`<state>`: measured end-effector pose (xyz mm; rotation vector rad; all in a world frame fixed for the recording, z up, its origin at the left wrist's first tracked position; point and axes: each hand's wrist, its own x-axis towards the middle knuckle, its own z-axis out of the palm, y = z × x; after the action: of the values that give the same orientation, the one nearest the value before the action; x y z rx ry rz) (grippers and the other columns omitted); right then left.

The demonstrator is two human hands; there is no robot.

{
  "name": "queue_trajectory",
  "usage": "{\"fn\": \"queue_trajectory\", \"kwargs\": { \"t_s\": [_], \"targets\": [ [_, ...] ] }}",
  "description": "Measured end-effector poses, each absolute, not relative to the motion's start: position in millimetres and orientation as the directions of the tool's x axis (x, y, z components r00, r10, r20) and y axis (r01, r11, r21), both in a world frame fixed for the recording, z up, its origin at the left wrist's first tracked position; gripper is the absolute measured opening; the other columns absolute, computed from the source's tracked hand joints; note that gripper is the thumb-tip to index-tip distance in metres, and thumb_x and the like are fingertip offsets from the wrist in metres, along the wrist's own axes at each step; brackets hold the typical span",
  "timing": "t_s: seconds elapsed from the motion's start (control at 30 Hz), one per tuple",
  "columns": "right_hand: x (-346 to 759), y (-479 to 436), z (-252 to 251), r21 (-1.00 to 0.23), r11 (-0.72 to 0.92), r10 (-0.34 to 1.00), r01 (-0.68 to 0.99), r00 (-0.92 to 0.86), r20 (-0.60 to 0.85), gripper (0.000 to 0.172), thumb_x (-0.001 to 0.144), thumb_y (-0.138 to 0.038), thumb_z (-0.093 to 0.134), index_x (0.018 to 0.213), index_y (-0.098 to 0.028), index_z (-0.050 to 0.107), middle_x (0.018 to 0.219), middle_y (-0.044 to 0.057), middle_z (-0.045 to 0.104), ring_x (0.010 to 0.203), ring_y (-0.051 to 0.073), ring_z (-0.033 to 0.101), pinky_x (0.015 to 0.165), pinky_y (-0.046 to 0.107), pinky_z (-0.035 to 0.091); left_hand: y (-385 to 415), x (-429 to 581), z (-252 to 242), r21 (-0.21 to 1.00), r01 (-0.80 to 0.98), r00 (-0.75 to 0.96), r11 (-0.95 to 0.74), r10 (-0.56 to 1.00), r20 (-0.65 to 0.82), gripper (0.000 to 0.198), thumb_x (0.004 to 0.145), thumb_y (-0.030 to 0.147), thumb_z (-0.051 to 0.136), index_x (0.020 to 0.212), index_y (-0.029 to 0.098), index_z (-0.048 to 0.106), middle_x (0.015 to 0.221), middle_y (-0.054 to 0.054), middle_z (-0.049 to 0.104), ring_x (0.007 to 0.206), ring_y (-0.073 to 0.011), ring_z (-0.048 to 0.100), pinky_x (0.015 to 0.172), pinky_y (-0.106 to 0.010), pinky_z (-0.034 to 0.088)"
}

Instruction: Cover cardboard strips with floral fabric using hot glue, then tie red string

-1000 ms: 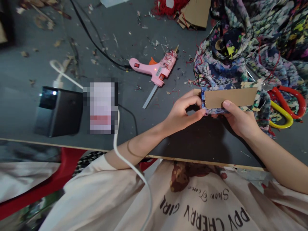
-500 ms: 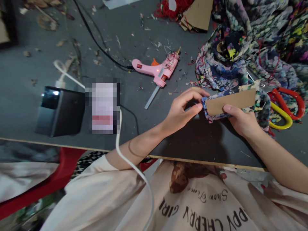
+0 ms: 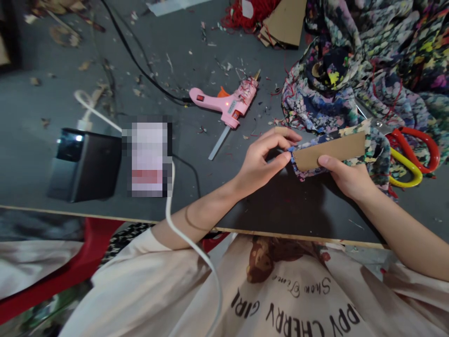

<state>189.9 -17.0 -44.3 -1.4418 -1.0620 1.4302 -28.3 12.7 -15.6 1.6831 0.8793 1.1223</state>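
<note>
In the head view, my right hand [image 3: 351, 177] grips a brown cardboard strip [image 3: 336, 149] laid over floral fabric [image 3: 300, 174], its thumb pressed flat on the card. The fabric's edge is folded up around the card's left end. My left hand [image 3: 266, 152] pinches that folded end between thumb and fingers; the fingertips are partly hidden behind it. Just right of the strip lie scissors [image 3: 417, 145] with a red and a yellow handle loop, partly under fabric. A pink glue gun [image 3: 229, 103] rests beyond my left hand, with a glue stick [image 3: 220, 142] poking out.
A heap of floral cloth [image 3: 351, 61] covers the back right. Cardboard pieces [image 3: 286, 23] and red yarn [image 3: 242, 14] lie at the back. At left are a dark box-shaped device [image 3: 94, 164] and a blurred-out phone [image 3: 149, 157]. A white cable [image 3: 178, 229] crosses over my left arm.
The whole view has shifted slightly, with everything a little farther left. Both hands keep their hold on the strip and the folded fabric; little else differs.
</note>
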Motion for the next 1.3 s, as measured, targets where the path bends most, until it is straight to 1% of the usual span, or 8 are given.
{"fn": "queue_trajectory", "kwargs": {
  "t_s": [0.1,0.2,0.37,0.5,0.7,0.87,1.03,1.3],
  "targets": [
    [192,-19,-48,-0.955,-0.293,0.956,0.043,0.015,-0.293,0.031,0.071,-0.049,0.079,0.088,-0.023,0.076,0.091,0.001,0.077,0.105,0.028,0.069,0.106,0.05,0.052,13,-28,-15,0.938,0.067,0.329,-0.339,0.895,0.3,0.019,0.089,0.027,0.059,0.072,0.019,0.055,0.107,-0.008,0.07,0.099,-0.0186,0.067,0.092,-0.037,0.055],
    [190,-18,-45,-0.959,-0.283,0.959,0.029,0.014,-0.282,0.032,0.071,-0.049,0.08,0.09,-0.022,0.075,0.091,0.0,0.077,0.103,0.027,0.07,0.105,0.048,0.053,13,-28,-16,0.933,0.041,0.317,-0.359,0.89,0.328,0.018,0.088,0.023,0.059,0.071,0.018,0.055,0.107,-0.007,0.07,0.099,-0.0181,0.067,0.09,-0.035,0.056],
    [175,-9,-23,-0.957,-0.234,0.972,-0.173,-0.047,-0.229,0.046,0.066,-0.051,0.084,0.101,-0.024,0.071,0.092,0.0,0.077,0.098,0.024,0.073,0.097,0.042,0.057,14,-28,-18,0.916,0.057,0.301,-0.398,0.881,0.365,0.017,0.088,0.022,0.061,0.072,0.018,0.058,0.105,-0.006,0.071,0.098,-0.0176,0.068,0.089,-0.034,0.057],
    [168,-4,-8,-0.932,-0.25,0.968,-0.264,-0.037,-0.249,0.054,0.056,-0.052,0.088,0.098,-0.024,0.07,0.093,0.0,0.078,0.098,0.024,0.074,0.097,0.042,0.057,13,-28,-18,0.917,0.061,0.247,-0.394,0.896,0.369,0.016,0.089,0.021,0.062,0.073,0.018,0.059,0.104,-0.004,0.071,0.1,-0.017,0.067,0.09,-0.033,0.056],
    [168,-4,-7,-0.914,-0.281,0.959,-0.292,-0.063,-0.275,0.038,0.061,-0.047,0.088,0.086,-0.022,0.074,0.086,0.0,0.078,0.097,0.025,0.075,0.093,0.041,0.06,13,-28,-18,0.93,0.071,0.286,-0.36,0.901,0.327,0.02,0.089,0.026,0.063,0.071,0.017,0.06,0.105,-0.005,0.07,0.096,-0.0152,0.067,0.089,-0.031,0.056],
    [169,-2,-6,-0.898,-0.304,0.952,-0.317,-0.068,-0.299,0.035,0.061,-0.041,0.088,0.088,-0.023,0.074,0.087,-0.001,0.079,0.098,0.025,0.075,0.091,0.042,0.061,11,-28,-16,0.915,0.084,0.365,-0.395,0.866,0.341,0.023,0.092,0.029,0.06,0.073,0.017,0.058,0.107,-0.007,0.069,0.102,-0.0151,0.066,0.091,-0.029,0.054],
    [171,-2,-4,-0.896,-0.321,0.946,-0.308,-0.052,-0.321,0.032,0.061,-0.038,0.089,0.086,-0.022,0.075,0.085,-0.001,0.079,0.093,0.025,0.076,0.089,0.042,0.062,9,-29,-16,0.917,0.088,0.376,-0.389,0.866,0.331,0.022,0.093,0.036,0.061,0.081,0.017,0.059,0.109,-0.009,0.068,0.105,-0.0171,0.065,0.092,-0.031,0.054],
    [171,-4,1,-0.878,-0.352,0.928,-0.324,0.003,-0.373,0.025,0.062,-0.03,0.088,0.083,-0.022,0.078,0.082,0.0,0.08,0.082,0.021,0.077,0.087,0.04,0.062,10,-29,-17,0.878,0.058,0.388,-0.474,0.821,0.418,0.014,0.093,0.024,0.062,0.081,0.016,0.06,0.109,-0.011,0.067,0.106,-0.0166,0.066,0.091,-0.03,0.055]
  ]
}}
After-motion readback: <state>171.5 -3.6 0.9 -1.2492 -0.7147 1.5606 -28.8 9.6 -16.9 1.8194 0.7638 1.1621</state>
